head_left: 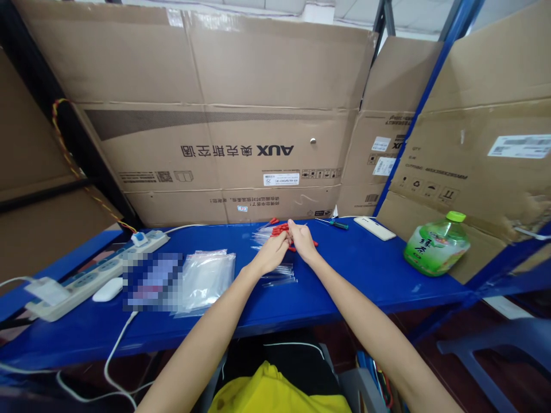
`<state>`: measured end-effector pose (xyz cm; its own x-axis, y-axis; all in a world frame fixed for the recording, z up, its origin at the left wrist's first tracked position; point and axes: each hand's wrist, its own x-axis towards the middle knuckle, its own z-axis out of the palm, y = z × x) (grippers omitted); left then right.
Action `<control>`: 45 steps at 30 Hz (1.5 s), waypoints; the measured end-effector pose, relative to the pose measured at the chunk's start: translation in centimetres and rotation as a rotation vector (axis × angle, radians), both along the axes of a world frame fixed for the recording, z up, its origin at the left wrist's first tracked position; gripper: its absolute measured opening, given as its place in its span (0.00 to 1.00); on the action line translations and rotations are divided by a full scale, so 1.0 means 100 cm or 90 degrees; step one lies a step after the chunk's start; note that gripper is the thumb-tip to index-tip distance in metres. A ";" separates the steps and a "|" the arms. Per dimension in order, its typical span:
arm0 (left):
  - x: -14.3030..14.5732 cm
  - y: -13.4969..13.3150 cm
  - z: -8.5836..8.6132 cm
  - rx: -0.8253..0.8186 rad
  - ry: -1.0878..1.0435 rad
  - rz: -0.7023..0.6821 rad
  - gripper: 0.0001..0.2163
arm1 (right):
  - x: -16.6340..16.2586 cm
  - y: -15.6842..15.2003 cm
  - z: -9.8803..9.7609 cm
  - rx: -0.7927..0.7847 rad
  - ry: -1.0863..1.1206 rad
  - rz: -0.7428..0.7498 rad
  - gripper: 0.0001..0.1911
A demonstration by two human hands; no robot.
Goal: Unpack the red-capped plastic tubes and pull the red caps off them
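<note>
Thin clear sticks with red tips (279,229) lie in a bunch on the blue table, in the middle of the head view. My left hand (274,251) reaches into the bunch from the left, its fingers closed at the red tips. Close against it, my right hand (303,241) is closed too, with its fingers curled; what they grip is hidden. Loose clear sticks (279,275) lie just below my hands. A stack of clear plastic bags (209,281) rests left of my left forearm.
On the left are a white power strip (99,272), a white charging case (107,289) and a blurred-out phone (155,281) with a cable. A green-handled screwdriver (339,225), a white slab (374,228) and a green bottle (437,246) stand or lie right. Cardboard (241,132) walls the back.
</note>
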<state>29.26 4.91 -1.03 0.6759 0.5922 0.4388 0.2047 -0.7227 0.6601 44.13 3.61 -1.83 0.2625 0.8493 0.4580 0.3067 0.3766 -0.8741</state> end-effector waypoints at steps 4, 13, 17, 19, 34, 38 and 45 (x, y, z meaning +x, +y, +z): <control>0.006 0.004 -0.003 -0.328 -0.089 -0.147 0.09 | 0.002 -0.003 0.003 -0.021 0.037 0.090 0.36; 0.010 0.000 -0.001 -0.531 -0.123 -0.182 0.05 | 0.008 -0.002 0.005 -0.009 -0.059 0.042 0.37; 0.013 0.002 -0.001 -0.476 -0.126 -0.082 0.06 | 0.005 -0.006 0.004 -0.025 -0.218 -0.040 0.34; 0.013 0.001 0.000 -0.445 -0.132 -0.064 0.06 | 0.003 -0.008 0.004 -0.031 -0.279 -0.087 0.33; 0.019 0.003 -0.005 -0.394 -0.142 -0.057 0.07 | -0.005 -0.002 0.005 -0.029 -0.196 -0.161 0.36; 0.020 0.003 -0.006 -0.311 -0.138 -0.025 0.11 | -0.005 -0.003 0.006 -0.017 -0.209 -0.168 0.35; 0.020 0.007 -0.010 -0.317 -0.116 -0.036 0.14 | -0.007 -0.002 0.005 -0.015 -0.208 -0.164 0.35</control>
